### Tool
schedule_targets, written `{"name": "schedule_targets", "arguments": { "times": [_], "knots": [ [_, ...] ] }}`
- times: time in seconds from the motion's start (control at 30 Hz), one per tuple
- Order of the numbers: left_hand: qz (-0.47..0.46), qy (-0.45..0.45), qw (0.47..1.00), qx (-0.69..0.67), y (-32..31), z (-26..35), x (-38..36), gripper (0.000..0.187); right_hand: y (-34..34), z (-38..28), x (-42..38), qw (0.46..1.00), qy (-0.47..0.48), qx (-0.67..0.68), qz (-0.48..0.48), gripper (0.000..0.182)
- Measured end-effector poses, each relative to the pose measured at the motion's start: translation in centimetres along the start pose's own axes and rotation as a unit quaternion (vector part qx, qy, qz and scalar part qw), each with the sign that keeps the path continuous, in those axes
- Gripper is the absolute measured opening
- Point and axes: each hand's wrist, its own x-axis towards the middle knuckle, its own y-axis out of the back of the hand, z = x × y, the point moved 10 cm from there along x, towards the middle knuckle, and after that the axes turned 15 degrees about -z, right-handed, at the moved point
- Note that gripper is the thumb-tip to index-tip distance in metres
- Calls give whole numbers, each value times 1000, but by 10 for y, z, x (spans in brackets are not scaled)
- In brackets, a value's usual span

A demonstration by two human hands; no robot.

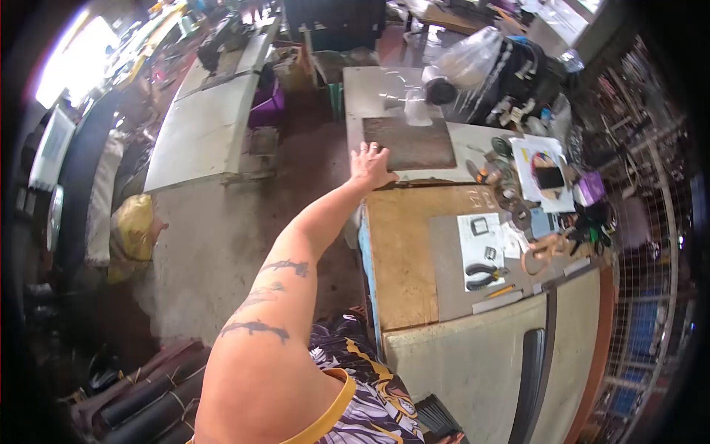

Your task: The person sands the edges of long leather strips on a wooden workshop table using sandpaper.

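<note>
My left hand [371,166] reaches far forward with its fingers spread. It lies at the near left corner of a dark brown flat board [414,143], which rests on a white tabletop [360,96]. Whether the fingers press on the board or only rest beside it is hard to see. At the bottom edge a black ridged object [436,416] shows beside my patterned shirt. A sliver of skin below it seems to be part of my right hand [450,439], with the fingers cut off by the frame.
On the nearer wooden bench lie pliers [484,276], a white sheet [481,237] with small frames, a yellow pencil [501,291] and tape rolls [521,216]. A phone [549,177] sits on papers. Left stands a long pale table [203,140]; dark rolls [148,399] lie on the floor.
</note>
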Motion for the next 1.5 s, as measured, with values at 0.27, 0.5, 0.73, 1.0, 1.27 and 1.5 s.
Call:
{"name": "schedule_targets", "arguments": {
  "times": [0.27, 0.5, 0.73, 1.0, 1.27, 1.5],
  "knots": [
    [-40, -1, 999, -14, 4, -14, 18, 62, -8, 5, -3, 1000, 7, 12, -14, 41],
    [-78, 11, 996, 48, 21, -18, 29, 51, -37, 51, -15, 989, -85, 111, -52, 50],
    [-119, -11, 990, 80, 17, -30, 37, 69, -38, 48, -15, 987, -119, 60, -92, 46],
    [-92, -96, 991, 33, 3, -49, 49, 55, -37, 42, -18, 993, -108, 43, -38, 46],
    [93, -213, 966, -109, 17, 1, -85, 38, -40, 38, -17, 989, -145, 18, -23, 50],
    [-22, -429, 895, -122, -42, 134, -282, 40, -25, 24, -8, 995, -95, 3, 11, 53]
  ]
}}
